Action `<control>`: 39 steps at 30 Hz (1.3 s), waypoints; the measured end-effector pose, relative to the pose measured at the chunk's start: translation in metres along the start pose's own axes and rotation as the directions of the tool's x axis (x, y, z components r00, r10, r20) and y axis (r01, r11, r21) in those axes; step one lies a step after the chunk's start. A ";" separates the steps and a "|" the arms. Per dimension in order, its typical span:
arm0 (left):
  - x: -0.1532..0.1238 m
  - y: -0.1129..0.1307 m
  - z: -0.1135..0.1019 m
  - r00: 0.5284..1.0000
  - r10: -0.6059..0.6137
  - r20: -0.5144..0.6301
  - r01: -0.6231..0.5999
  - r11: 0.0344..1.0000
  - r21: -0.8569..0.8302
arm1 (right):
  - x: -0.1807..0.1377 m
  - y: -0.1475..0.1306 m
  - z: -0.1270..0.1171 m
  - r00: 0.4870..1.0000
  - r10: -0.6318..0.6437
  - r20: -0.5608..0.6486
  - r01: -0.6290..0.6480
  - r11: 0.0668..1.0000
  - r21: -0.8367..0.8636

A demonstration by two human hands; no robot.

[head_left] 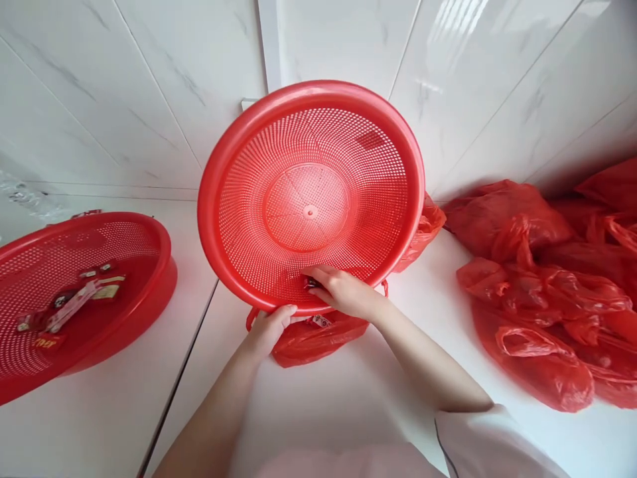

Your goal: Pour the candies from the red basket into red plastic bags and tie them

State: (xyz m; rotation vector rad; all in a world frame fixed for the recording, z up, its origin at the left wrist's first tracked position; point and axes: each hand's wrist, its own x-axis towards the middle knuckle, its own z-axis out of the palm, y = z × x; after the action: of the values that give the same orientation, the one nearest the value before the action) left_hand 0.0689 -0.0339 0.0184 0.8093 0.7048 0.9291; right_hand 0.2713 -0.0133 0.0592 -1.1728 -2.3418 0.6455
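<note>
White table (318, 398): beneath the tilted basket (306, 199). Heap of red bags (552, 285): right of the tilted basket. Tilted basket: red, perforated, mouth facing the wearer. Second basket (162, 289): left of it, holding wrapped packets (74, 305). Red bag (311, 348): below its near rim. Right hand (343, 292): inside it, fingers curled about a dark item (312, 283). Left hand (271, 326): clasping its rim, thumb uppermost.

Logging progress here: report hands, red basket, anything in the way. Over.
Left hand gripping near rim of tilted red basket. Right hand inside, fingers over small wrapped item, grip unclear. Basket partly hides red bag below.
</note>
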 end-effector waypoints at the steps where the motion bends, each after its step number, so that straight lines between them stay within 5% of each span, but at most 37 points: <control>1: 0.000 0.002 0.000 1.000 0.003 0.001 -0.003 1.000 -0.005 | 0.000 -0.001 -0.002 1.000 0.005 -0.019 -0.004 0.999 0.040; 5: 0.000 0.009 0.001 0.999 0.034 -0.016 -0.034 0.999 -0.010 | 0.001 -0.004 -0.007 0.982 0.068 -0.178 -0.026 0.973 0.231; 7: 0.000 0.014 -0.002 0.998 0.050 -0.031 -0.050 0.999 0.008 | 0.001 -0.005 -0.009 0.962 0.174 -0.209 -0.058 0.882 0.468; 10: 0.001 0.023 -0.010 0.994 0.094 -0.052 -0.092 0.995 0.038 | 0.001 -0.002 -0.013 0.960 0.277 -0.034 -0.108 0.481 0.870; 12: 0.002 0.029 -0.015 0.987 0.140 -0.080 -0.136 0.989 0.052 | 0.001 0.001 -0.018 0.961 0.263 0.081 -0.144 0.228 0.963; 14: 0.002 0.034 -0.019 0.978 0.179 -0.111 -0.174 0.983 0.058 | 0.001 0.002 -0.022 0.957 0.264 0.119 -0.162 0.148 0.976; 20: 0.004 0.040 -0.025 0.954 0.254 -0.161 -0.251 0.967 0.040 | 0.001 0.001 -0.018 0.963 0.247 0.106 -0.175 0.275 0.946; 25: 0.005 0.044 -0.027 0.929 0.320 -0.186 -0.312 0.947 0.074 | -0.002 0.002 -0.008 0.969 0.243 0.032 -0.206 0.734 0.647; 28: 0.005 0.045 -0.026 0.918 0.344 -0.197 -0.331 0.938 0.098 | -0.002 -0.004 -0.006 0.985 0.165 0.055 -0.173 0.894 0.414; 34: 0.003 0.041 -0.024 0.940 0.270 -0.208 -0.255 0.962 0.094 | -0.001 -0.014 -0.006 0.947 0.124 -0.296 -0.098 0.990 0.102; 39: -0.002 0.034 -0.019 0.978 0.153 -0.141 -0.134 0.982 0.134 | 0.004 -0.003 0.006 0.947 -0.010 -0.320 -0.059 0.976 -0.208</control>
State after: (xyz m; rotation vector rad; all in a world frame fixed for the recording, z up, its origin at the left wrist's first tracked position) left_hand 0.0391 -0.0178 0.0382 0.9157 0.8511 1.0938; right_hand 0.2640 -0.0130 0.0572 -1.2929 -2.1589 0.1899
